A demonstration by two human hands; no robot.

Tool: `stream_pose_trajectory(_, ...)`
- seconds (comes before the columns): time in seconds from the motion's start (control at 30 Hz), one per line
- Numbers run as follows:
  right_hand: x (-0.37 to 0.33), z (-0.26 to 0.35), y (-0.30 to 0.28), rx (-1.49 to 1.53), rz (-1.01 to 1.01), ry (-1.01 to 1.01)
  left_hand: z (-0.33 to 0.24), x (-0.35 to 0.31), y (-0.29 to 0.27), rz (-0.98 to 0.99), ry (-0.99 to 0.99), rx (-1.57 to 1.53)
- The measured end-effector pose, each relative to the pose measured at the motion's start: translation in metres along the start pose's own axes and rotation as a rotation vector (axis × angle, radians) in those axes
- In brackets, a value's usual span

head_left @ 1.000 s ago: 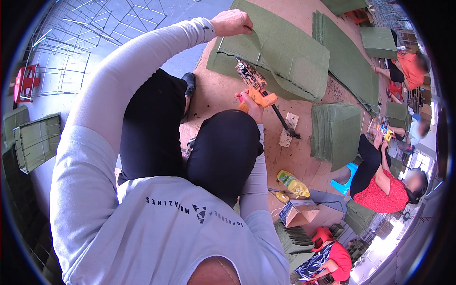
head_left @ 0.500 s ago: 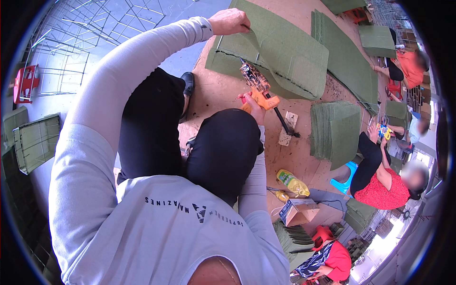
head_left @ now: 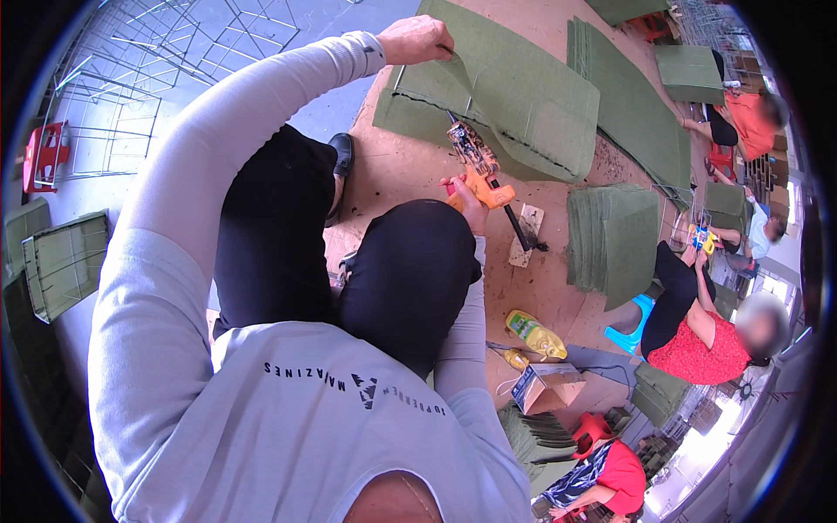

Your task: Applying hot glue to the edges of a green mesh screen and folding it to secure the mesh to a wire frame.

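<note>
My left hand (head_left: 418, 41) pinches the edge of a green felt-like sheet (head_left: 532, 100) and holds that flap lifted. Beneath the flap, a thin metal wire (head_left: 468, 106) and a dark line of glue run along the sheet. In my right hand (head_left: 472, 209) is an orange glue gun (head_left: 490, 189), its front part smeared black. The nozzle points at the dark line, close under the raised flap; whether it touches cannot be made out. A black glue stick (head_left: 520, 228) sticks out of the gun's back end.
Green sheets lie stacked (head_left: 615, 240) at the right, beside a small glue-stained board (head_left: 527, 234). Nearer are a yellow bottle (head_left: 536, 334) and an open carton (head_left: 547, 388). Wire frames (head_left: 174, 52) stand at far left. Several people sit working along the right side.
My right hand has moved the glue gun slightly right along the dark line. The left hand still holds the flap, nearly in place.
</note>
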State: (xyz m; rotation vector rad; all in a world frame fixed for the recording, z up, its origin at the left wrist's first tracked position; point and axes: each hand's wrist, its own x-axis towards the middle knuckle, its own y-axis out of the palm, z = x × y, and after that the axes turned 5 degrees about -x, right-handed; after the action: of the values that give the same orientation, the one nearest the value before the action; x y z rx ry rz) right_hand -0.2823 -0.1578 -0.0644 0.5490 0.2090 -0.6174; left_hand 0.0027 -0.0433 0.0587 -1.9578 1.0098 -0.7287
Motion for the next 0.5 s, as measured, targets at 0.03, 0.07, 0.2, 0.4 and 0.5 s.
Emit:
stream_pose_trajectory(0.03, 0.001, -0.001, -0.003, -0.001, -0.001, -0.002, -0.001, 0.0, 0.0, -0.003, 0.001, 0.002)
stream_pose_trajectory(0.07, 0.001, 0.0, -0.003, 0.01, -0.004, 0.015, 0.0, 0.0, 0.001, -0.007, -0.001, 0.005)
stream_pose_trajectory(0.2, -0.002, 0.005, -0.002, 0.02, 0.003, 0.011, 0.001, -0.001, 0.0, -0.012, 0.006, 0.003)
stream_pose_trajectory(0.4, 0.0, 0.001, -0.014, 0.008, -0.031, -0.033, 0.0, 0.0, -0.001, -0.007, 0.013, 0.001)
stream_pose_trajectory(0.5, 0.002, 0.003, -0.016, -0.001, -0.03, -0.072, 0.0, -0.001, -0.002, 0.011, 0.001, 0.0)
